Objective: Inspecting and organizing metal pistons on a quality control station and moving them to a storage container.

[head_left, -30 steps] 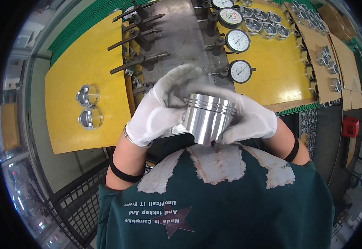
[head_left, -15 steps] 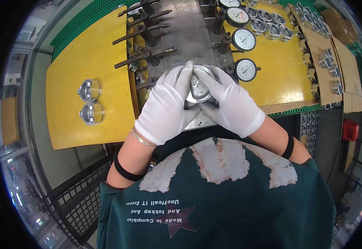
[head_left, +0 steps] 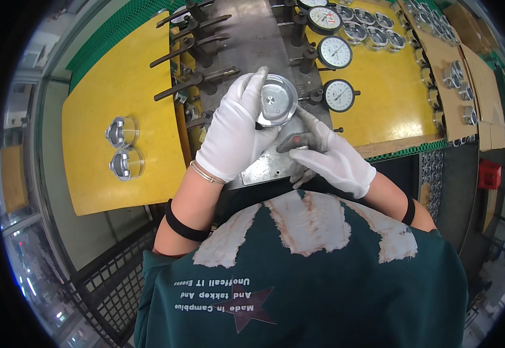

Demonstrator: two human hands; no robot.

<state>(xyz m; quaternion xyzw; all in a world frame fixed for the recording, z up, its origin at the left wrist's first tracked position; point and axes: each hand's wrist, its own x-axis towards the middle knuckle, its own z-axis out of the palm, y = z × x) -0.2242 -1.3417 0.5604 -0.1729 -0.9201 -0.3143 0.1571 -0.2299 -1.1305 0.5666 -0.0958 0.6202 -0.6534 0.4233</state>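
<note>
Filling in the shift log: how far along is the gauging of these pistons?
Done, it seems: two pistons lie apart on the yellow board at the left. In hand: the left hand holds a piston on the grey gauge fixture beside the dial gauges; the right hand rests just below it. Left, probably: the rows of pistons at the upper right.

White gloves on left hand (head_left: 235, 136) and right hand (head_left: 333, 159); black armbands, left-wrist bracelet, dark green shirt with pale patches.
</note>
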